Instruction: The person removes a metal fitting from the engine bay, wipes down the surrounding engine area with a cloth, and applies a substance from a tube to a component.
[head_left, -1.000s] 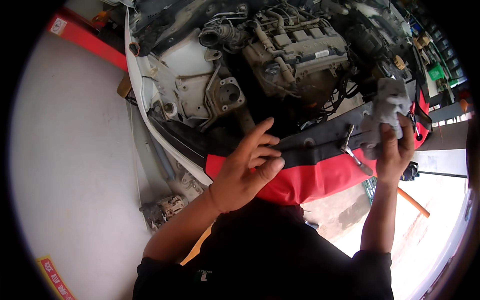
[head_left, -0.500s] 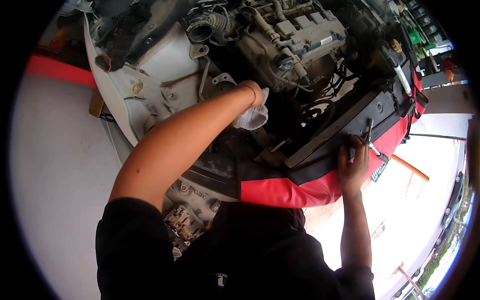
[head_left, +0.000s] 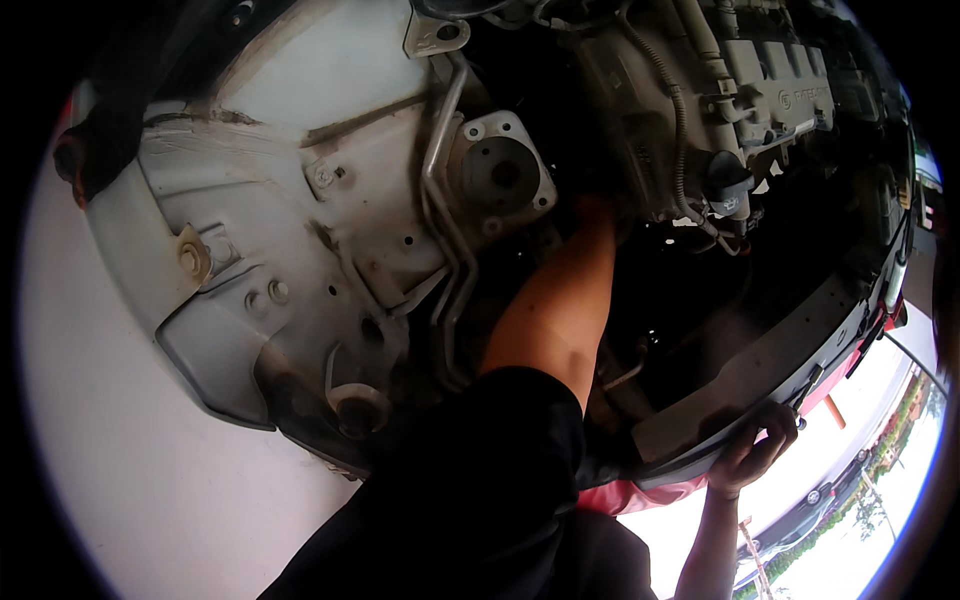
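My left arm reaches deep into the engine bay. My left hand [head_left: 594, 212] disappears into shadow beside the engine [head_left: 640, 150], so its fingers and anything in them are hidden. Close to that wrist is a round mount with a bolted flange [head_left: 500, 175] on the inner body panel. At the front of the car, my right hand [head_left: 755, 447] curls its fingers over the edge of the dark front panel [head_left: 690, 420]. Just beyond those fingers lies a slim metal tool, seemingly a ratchet handle [head_left: 812, 385].
A bent metal pipe [head_left: 440, 190] runs along the pale inner fender [head_left: 370, 190] left of my arm. A ribbed hose [head_left: 676, 130] crosses the engine's side. Red cover material [head_left: 625, 497] hangs over the car's front. The grey floor [head_left: 110, 440] shows at far left.
My view has moved closer over the engine bay. My left arm has gone deeper, and the white cloth-like thing at its hand is now out of sight. My right hand stays at the front edge.
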